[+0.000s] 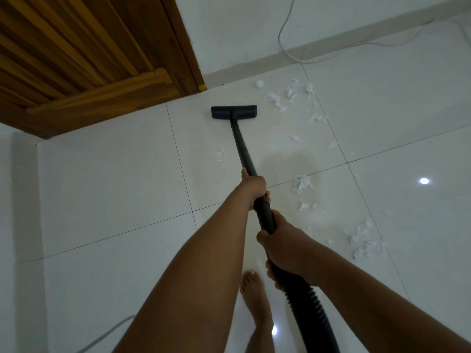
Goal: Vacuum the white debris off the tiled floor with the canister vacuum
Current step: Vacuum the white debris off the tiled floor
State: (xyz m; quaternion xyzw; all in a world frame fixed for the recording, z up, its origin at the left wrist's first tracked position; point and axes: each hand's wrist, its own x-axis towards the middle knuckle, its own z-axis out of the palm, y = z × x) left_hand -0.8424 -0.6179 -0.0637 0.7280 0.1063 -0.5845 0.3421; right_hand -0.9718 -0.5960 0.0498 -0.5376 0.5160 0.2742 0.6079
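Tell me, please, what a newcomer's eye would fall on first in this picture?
The black vacuum wand runs up the middle, held by the left hand above the right hand, its floor head flat on the tiled floor near the wooden door. White debris lies scattered to its right.

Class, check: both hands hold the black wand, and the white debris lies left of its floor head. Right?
No. The head view shows the white debris lying right of the floor head, not left. The left hand and right hand do hold the wand.
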